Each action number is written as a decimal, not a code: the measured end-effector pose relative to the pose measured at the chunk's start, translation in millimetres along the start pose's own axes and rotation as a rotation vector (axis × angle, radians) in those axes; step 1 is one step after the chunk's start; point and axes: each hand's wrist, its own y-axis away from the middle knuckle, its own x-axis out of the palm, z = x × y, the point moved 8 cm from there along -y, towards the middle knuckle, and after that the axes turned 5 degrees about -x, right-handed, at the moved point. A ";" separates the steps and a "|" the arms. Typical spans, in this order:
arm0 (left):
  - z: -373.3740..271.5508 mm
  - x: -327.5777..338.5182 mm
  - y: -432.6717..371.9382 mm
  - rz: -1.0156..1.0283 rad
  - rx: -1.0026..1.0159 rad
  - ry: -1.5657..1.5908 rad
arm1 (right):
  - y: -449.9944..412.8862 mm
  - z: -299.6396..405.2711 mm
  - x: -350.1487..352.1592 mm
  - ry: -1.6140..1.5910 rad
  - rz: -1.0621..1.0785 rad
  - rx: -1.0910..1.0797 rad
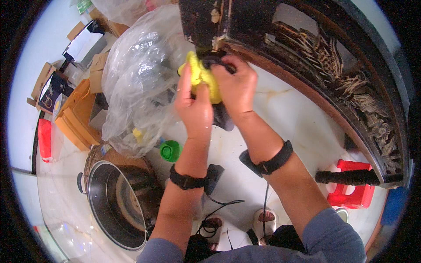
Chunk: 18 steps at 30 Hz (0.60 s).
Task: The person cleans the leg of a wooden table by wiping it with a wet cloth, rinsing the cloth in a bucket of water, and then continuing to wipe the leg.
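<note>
Before me, my left hand (195,108) grips a bright yellow, glossy object (212,83) that is blurred, so its kind is unclear. Right beside it, my right hand (239,83) pinches a thin black piece (218,61) between thumb and fingers. That piece reaches over to the yellow object; whether the two are joined cannot be told. Below both hands a dark grey, soft-looking item (224,117) shows, partly hidden by the wrists. A large clear plastic bag (141,65) lies left of my left hand. Close behind the hands stands dark carved wooden furniture (200,23).
A large metal pot (113,200) with a side handle stands at lower left. Near my left forearm is a green plastic container (171,151). Cardboard boxes (77,111) line the left wall. A red plastic stool (353,192) sits at right. Black cables (223,203) run near my feet.
</note>
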 end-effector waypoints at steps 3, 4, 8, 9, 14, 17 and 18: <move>-9.8 25.8 11.2 0.121 0.226 -0.170 | -8.3 -40.8 -22.4 -0.464 -0.198 0.234; -12.8 32.0 15.5 0.154 0.293 -0.238 | -9.2 -44.5 -22.1 -0.458 -0.191 0.229; -9.4 26.2 15.5 0.115 0.293 -0.289 | -6.1 -38.3 -9.4 -0.433 -0.101 0.223; -8.9 23.5 10.3 0.110 0.303 -0.292 | -4.4 -36.6 -5.5 -0.431 -0.073 0.229; -4.0 20.1 11.7 0.059 0.180 -0.249 | -1.8 -36.0 -5.6 -0.627 -0.100 0.377; 14.8 7.9 21.8 0.023 -0.025 -0.023 | 24.0 -57.4 1.3 -0.729 -0.114 0.740; 19.5 7.0 27.2 0.011 -0.130 0.091 | 28.1 -62.0 -0.5 -0.683 -0.016 0.739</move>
